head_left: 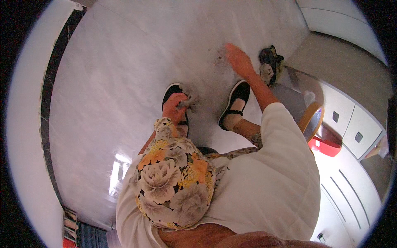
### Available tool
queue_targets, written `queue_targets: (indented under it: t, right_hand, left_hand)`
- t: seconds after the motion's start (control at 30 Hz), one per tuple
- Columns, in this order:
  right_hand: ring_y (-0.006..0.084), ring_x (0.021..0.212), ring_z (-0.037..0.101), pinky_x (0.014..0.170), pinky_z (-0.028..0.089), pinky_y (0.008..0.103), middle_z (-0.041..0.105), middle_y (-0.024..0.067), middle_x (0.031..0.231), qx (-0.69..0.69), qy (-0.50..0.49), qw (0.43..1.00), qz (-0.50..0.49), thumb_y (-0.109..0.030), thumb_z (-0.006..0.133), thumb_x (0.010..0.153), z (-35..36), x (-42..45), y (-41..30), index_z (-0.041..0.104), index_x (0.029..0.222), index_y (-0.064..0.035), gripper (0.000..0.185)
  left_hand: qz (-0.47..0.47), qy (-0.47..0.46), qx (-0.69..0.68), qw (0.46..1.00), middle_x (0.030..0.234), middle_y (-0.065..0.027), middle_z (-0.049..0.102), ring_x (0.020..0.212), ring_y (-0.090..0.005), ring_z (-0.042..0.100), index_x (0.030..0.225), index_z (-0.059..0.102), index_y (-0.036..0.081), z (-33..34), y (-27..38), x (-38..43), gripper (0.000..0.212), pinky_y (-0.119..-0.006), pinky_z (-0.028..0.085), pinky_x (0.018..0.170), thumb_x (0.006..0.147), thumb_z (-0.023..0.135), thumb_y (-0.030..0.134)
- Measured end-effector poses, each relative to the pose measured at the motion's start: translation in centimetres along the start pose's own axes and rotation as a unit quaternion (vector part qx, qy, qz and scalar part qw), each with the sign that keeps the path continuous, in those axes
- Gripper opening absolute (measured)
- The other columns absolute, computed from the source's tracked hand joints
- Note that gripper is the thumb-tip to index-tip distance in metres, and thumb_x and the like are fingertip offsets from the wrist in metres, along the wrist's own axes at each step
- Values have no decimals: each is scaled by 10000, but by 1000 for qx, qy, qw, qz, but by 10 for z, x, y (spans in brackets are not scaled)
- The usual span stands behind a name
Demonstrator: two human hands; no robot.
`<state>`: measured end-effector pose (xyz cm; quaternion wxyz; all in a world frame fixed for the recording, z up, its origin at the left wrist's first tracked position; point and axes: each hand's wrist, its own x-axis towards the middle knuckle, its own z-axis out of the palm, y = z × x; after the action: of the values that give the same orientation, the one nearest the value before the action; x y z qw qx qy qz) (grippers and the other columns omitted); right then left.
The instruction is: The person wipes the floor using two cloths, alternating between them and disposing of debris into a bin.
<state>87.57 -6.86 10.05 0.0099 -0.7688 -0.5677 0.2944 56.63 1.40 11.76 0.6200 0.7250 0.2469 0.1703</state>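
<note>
My left hand (175, 107) is over the black shoe (171, 90) on my left foot, its fingers closed on a small dark, blurred bunch of hair or fibres (193, 98). My right hand (238, 59) reaches down over the grey floor, beyond the other black strap shoe (240, 93). It is blurred, and whether its fingers are apart cannot be told. Small dark specks (220, 57) lie on the floor just left of its fingertips. A floral cloth (173, 183) with roses and orange flowers hangs in front of my white top.
A dark and patterned bundle (271, 62) lies right of my right hand. Farther right are a round wooden-rimmed object (311, 119), a red container (327, 146) and white cabinets (347, 114). A black skirting strip (46, 108) borders the floor at left.
</note>
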Motion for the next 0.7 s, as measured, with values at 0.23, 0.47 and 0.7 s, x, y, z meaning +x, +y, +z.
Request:
queue_targets:
  t: [0.23, 0.47, 0.7]
  right_hand:
    - [320, 1125, 329, 959, 231, 365, 370, 182, 1201, -69, 189, 961, 188, -235, 386, 821, 9, 33, 45, 386, 1135, 23, 407]
    - [283, 1168, 276, 961, 228, 351, 286, 167, 1259, 15, 148, 988, 35, -166, 413, 816, 66, -14, -74, 311, 1198, -3, 428]
    - [318, 1150, 294, 943, 255, 367, 299, 182, 1248, 119, 114, 981, 102, -235, 460, 791, 56, -30, -48, 350, 1169, 1, 460]
  left_hand:
    - [-44, 10, 15, 999, 938, -91, 509, 868, -263, 507, 880, 511, 66, -5, 12, 3, 293, -313, 410, 727, 623, 603, -40]
    - [-25, 13, -6, 1000, 939, -98, 515, 858, -258, 514, 878, 507, 51, -1, 8, 4, 289, -312, 415, 727, 621, 618, -19]
    - [-11, 28, -10, 1000, 918, -107, 524, 846, -264, 519, 864, 514, 55, 5, 3, 9, 285, -307, 419, 716, 609, 624, -11]
